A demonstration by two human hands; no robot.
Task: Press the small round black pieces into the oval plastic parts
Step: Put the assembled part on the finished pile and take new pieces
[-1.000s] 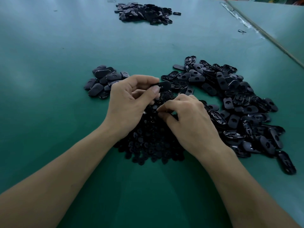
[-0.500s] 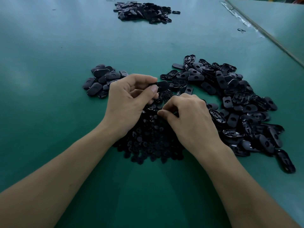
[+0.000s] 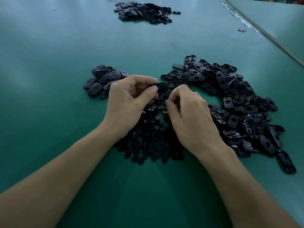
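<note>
Head view | green counter (image 3: 49,63): four heaps, items too many to count | small round black pieces (image 3: 151,139): one heap beneath both hands | oval plastic parts: large heap (image 3: 238,99) on the right, small heap (image 3: 102,81) on the left, far heap (image 3: 144,12) | left hand (image 3: 126,102) pinches one oval part (image 3: 162,86) above the round pieces | right hand (image 3: 190,116): fingers curled together, any contents hidden, cannot tell.

Nearest, round pieces (image 3: 151,142), oval parts (image 3: 238,99) heaped at right, smaller heap (image 3: 102,79) behind-left, perhaps similar pile (image 3: 144,12) far behind.
</note>
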